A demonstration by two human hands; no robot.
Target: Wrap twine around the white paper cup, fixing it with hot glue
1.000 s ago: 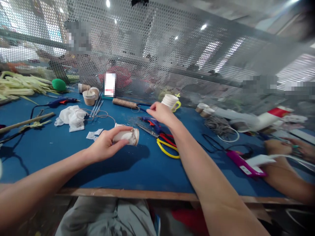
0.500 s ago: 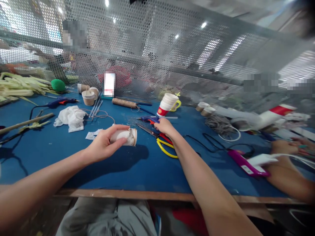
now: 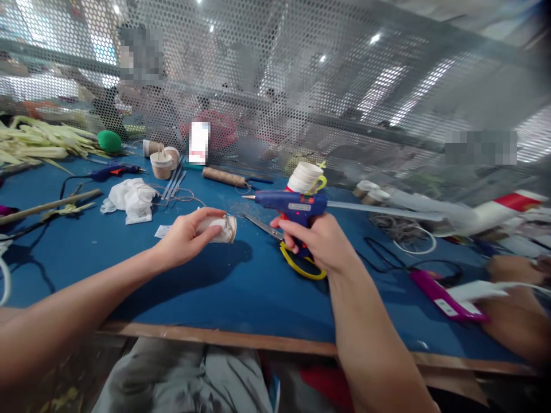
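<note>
My left hand (image 3: 187,235) is wrapped round a small white paper cup (image 3: 224,228), which lies on its side in my grip with its brownish rim to the right. In my right hand (image 3: 316,235) is a blue hot glue gun (image 3: 288,202), held up off the table by its handle. Its nozzle points left, and a long clear glue stick (image 3: 383,210) sticks out of its back. Under the right hand lie scissors (image 3: 303,268) with yellow handles, partly hidden. Behind the glue gun stands a stack of white paper cups (image 3: 305,175).
Crumpled white cloth (image 3: 129,198), a twine roll (image 3: 224,176), twine-wrapped cups (image 3: 160,166) and a second glue gun (image 3: 114,171) lie to the left and back. A purple power strip (image 3: 445,298) sits at right, beside another person's arm (image 3: 516,304). A perforated metal screen (image 3: 258,74) stands behind.
My right hand has picked the glue gun up off the table and raised it, nozzle still leftward. The left hand keeps its hold on the paper cup. The view has shifted slightly.
</note>
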